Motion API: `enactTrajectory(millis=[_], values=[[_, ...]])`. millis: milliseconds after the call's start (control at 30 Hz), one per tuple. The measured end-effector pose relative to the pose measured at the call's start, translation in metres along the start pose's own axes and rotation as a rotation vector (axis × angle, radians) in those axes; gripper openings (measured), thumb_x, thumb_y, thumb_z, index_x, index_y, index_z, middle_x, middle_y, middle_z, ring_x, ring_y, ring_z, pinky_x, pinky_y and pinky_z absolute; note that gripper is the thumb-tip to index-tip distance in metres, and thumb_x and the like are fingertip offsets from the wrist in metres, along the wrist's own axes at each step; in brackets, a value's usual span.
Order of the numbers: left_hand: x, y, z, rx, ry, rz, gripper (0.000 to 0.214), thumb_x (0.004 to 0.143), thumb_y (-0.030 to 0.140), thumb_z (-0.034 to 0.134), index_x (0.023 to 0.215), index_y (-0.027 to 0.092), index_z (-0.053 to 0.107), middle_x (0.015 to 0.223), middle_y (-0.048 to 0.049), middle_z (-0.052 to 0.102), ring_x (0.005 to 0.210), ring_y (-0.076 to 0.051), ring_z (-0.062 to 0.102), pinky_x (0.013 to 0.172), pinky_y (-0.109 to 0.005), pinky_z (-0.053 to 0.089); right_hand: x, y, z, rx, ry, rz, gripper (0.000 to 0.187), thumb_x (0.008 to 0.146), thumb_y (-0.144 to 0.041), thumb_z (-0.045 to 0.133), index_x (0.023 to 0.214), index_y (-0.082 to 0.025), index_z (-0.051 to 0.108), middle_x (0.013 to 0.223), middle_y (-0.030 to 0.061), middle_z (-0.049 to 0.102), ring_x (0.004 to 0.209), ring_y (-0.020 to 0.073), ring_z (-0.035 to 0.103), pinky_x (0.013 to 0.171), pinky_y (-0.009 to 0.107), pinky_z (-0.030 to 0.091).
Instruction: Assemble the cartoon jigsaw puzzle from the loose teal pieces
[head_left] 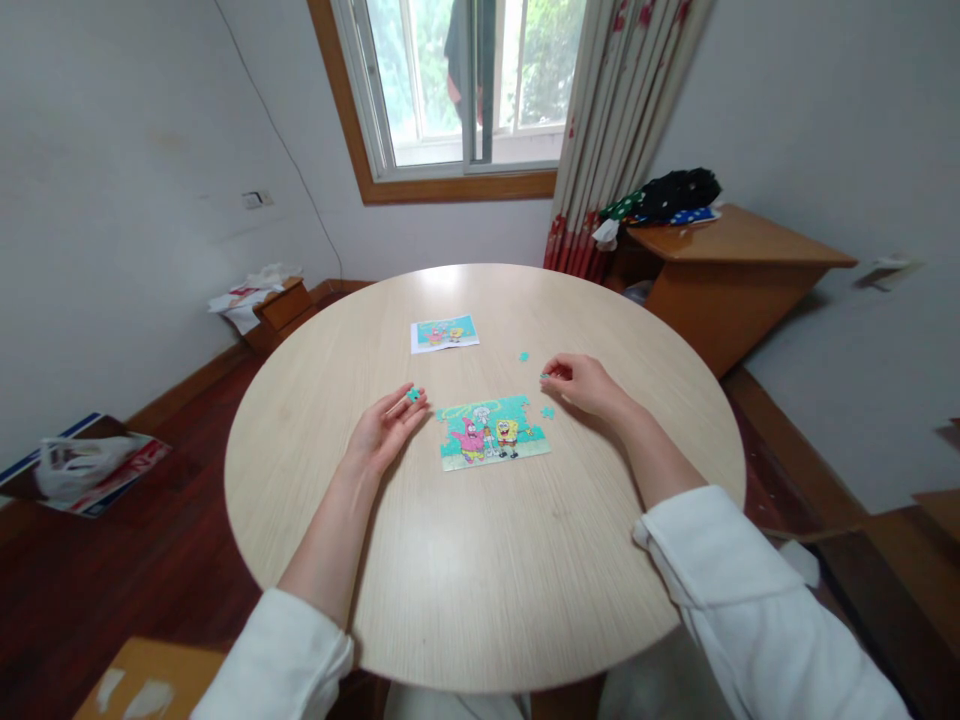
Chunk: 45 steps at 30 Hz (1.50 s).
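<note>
A jigsaw puzzle [491, 435] with cartoon figures lies mostly assembled on the round table, with gaps along its left and right edges. My left hand [382, 428], palm turned up, is to its left and holds a teal puzzle piece [413, 394] at the fingertips. Above the puzzle's right side, my right hand [581, 383] pinches another piece, of which only a small bit shows between the fingers. One loose teal piece [548, 412] rests by the puzzle's right edge. Farther back on the table lies a second loose piece [524, 356].
A printed reference picture [444, 334] lies behind the puzzle on the pale wooden table [480, 580]. Beyond stand a window and a curtain [611, 120]. To the right is a wooden desk [742, 240] with clothes [679, 195] on it. A cardboard box [150, 680] sits at lower left.
</note>
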<state>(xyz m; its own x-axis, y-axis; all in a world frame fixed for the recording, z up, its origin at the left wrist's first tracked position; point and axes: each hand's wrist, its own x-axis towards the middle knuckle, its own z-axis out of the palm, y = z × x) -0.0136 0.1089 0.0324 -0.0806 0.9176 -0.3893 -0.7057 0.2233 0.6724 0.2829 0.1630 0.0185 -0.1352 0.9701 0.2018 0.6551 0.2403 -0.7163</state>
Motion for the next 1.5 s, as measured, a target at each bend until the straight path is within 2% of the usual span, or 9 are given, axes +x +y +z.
enactTrajectory(millis=[267,400,600,833,967,1100,1300,1500], values=[[0.000,-0.002,-0.002,0.055,0.000,0.030,0.031,0.075,-0.002,0.052,0.103,0.009,0.061,0.083,-0.0114,0.068,0.074,-0.015,0.067,0.084,-0.029,0.054,0.005,0.004,0.004,0.134,0.104,0.022,0.015,0.069,-0.022,0.062,0.082,-0.015,0.059,0.068,0.0015,0.059,0.063,0.0120,0.055,0.061,0.024,0.045],[0.001,-0.002,-0.003,0.057,-0.009,0.039,0.033,0.074,-0.003,0.052,0.104,0.008,0.060,0.084,-0.0120,0.068,0.076,-0.015,0.068,0.085,-0.029,0.054,0.003,0.002,0.003,0.121,0.111,-0.005,0.024,0.070,-0.020,0.059,0.093,-0.015,0.061,0.069,0.0010,0.059,0.061,0.0113,0.055,0.062,0.025,0.045],[-0.001,-0.001,-0.001,0.065,0.008,0.039,0.034,0.074,-0.002,0.054,0.105,0.010,0.060,0.085,-0.0110,0.069,0.074,-0.014,0.067,0.085,-0.030,0.054,0.004,0.000,0.004,0.089,0.092,0.003,0.022,0.071,-0.021,0.056,0.090,-0.013,0.064,0.068,0.0020,0.059,0.061,0.0117,0.054,0.063,0.025,0.045],[0.002,-0.002,-0.004,0.097,0.009,0.060,0.023,0.073,-0.003,0.055,0.091,0.010,0.062,0.068,-0.0043,0.064,0.057,-0.008,0.060,0.071,-0.021,0.055,0.007,-0.005,0.014,0.375,0.105,0.151,0.019,0.072,-0.030,0.061,0.082,-0.014,0.061,0.064,-0.0004,0.054,0.054,0.0083,0.047,0.050,0.020,0.038],[0.004,-0.003,-0.006,0.101,-0.003,0.058,0.024,0.071,-0.002,0.057,0.091,0.012,0.062,0.066,-0.0019,0.063,0.054,-0.006,0.058,0.068,-0.020,0.054,0.006,-0.010,0.012,0.630,0.039,0.240,0.025,0.070,-0.037,0.065,0.081,-0.016,0.058,0.062,-0.0026,0.050,0.050,0.0061,0.042,0.046,0.019,0.034],[0.005,-0.004,-0.007,0.114,-0.008,0.059,0.022,0.071,-0.002,0.058,0.087,0.012,0.061,0.065,-0.0014,0.062,0.054,-0.006,0.057,0.067,-0.020,0.054,0.005,-0.011,0.008,0.822,-0.039,0.254,0.023,0.070,-0.036,0.068,0.076,-0.017,0.056,0.060,-0.0039,0.047,0.046,0.0047,0.038,0.041,0.018,0.032],[0.007,-0.005,-0.010,0.121,-0.038,0.074,0.018,0.070,-0.002,0.058,0.081,0.012,0.061,0.067,-0.0022,0.063,0.055,-0.007,0.057,0.067,-0.021,0.055,0.004,-0.014,0.010,0.881,-0.018,0.363,0.015,0.072,-0.018,0.067,0.086,-0.016,0.062,0.063,-0.0012,0.058,0.050,0.0056,0.050,0.045,0.017,0.042],[0.007,-0.005,-0.010,0.126,-0.030,0.085,0.015,0.071,-0.002,0.057,0.077,0.011,0.060,0.066,-0.0027,0.062,0.055,-0.007,0.057,0.069,-0.022,0.054,0.002,-0.016,0.010,0.860,-0.010,0.366,0.016,0.072,-0.013,0.067,0.087,-0.015,0.063,0.068,0.0022,0.066,0.061,0.0105,0.062,0.055,0.021,0.052]])
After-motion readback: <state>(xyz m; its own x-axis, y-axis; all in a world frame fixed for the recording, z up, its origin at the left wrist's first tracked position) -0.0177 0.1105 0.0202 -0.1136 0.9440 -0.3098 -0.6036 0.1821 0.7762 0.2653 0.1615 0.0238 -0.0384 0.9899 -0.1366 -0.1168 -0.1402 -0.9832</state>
